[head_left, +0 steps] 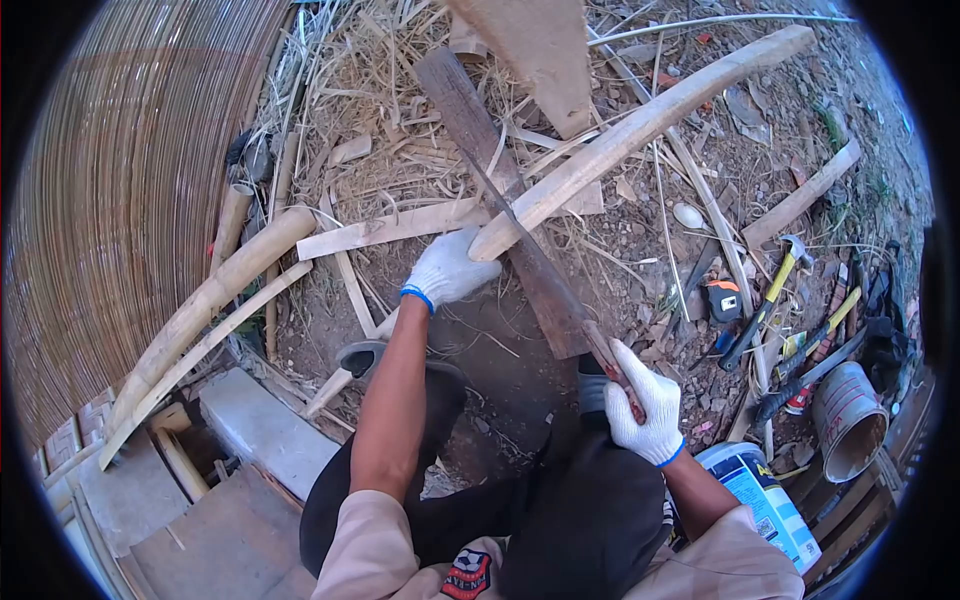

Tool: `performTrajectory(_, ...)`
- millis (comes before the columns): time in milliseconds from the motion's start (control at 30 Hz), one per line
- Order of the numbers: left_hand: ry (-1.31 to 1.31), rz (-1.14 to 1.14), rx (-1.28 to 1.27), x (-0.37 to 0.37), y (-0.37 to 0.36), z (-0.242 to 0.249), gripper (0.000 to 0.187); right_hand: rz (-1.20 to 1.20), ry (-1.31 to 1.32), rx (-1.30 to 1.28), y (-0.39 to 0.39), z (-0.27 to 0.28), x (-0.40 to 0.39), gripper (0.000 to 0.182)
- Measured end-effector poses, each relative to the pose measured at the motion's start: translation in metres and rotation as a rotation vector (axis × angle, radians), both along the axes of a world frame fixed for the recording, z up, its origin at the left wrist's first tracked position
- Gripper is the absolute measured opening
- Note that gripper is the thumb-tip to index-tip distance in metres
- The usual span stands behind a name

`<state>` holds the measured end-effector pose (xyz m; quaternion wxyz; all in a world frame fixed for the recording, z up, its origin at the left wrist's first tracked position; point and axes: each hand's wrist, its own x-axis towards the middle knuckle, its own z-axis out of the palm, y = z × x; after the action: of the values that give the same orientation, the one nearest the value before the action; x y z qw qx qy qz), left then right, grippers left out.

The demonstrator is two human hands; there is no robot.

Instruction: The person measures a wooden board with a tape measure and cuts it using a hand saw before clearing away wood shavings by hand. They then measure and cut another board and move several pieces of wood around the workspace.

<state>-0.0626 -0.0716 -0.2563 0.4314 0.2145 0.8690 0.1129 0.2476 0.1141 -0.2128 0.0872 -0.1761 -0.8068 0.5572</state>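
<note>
Left hand (447, 268): white knit glove, fingers curled shut around the near end of the curved wooden piece (640, 125), wrist bent down toward the dirt.
Right hand (647, 402): same glove type, fist closed tight on the machete's reddish handle, just above the right knee.
Curved wooden piece: pale, peeled, bowed; ran from the left glove up and right to the top right of view. Near end sat at frame centre, lying across the blade.
Machete (510, 205): long, dark, rusty blade; ran from the right fist up and left, crossing under the wood just beside the left glove. Blade and wood looked to be touching at the crossing; could not tell the edge depth.
Ground (520, 365): bare dirt between the knees, littered with shavings, straw and split offcuts further up.
Flat plank (390, 228): lay just left of the left glove, roughly horizontal.
Bamboo poles (205, 300): two pale lengths leaning diagonally at left, beside the woven bamboo screen (130, 180).
Hammer (768, 295): yellow-black handle, lay on the ground at right, well apart from both hands.
Tape measure (723, 298): just left of the hammer.
Buckets: one tipped on its side (848, 420) at right, one upright (765, 495) by the right elbow.
Concrete block (262, 428): lower left, near the left knee.
</note>
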Motion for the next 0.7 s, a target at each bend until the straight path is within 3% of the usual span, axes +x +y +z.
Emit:
performTrajectory(167,-0.105,0.214,-0.005,-0.008,-0.002,-0.001,0.054,-0.059,0.003,0.043,-0.011,-0.001,-0.027,0.056)
performTrajectory(300,0.262,0.08,0.061,0.009,0.003,-0.004,0.055,-0.06,-0.085,-0.099,0.003,0.018,-0.028,0.053)
performTrajectory(400,0.389,0.027,0.044,0.014,0.003,-0.016,0.055,-0.045,-0.079,-0.052,0.007,0.019,-0.023,0.052)
performTrajectory(567,0.415,0.053,-0.027,0.019,0.006,-0.018,0.059,-0.123,0.054,-0.049,-0.008,-0.012,-0.046,0.05)
performTrajectory(700,0.443,0.069,-0.034,0.024,0.007,-0.015,0.06,-0.126,0.129,-0.013,-0.018,-0.037,-0.124,0.044)
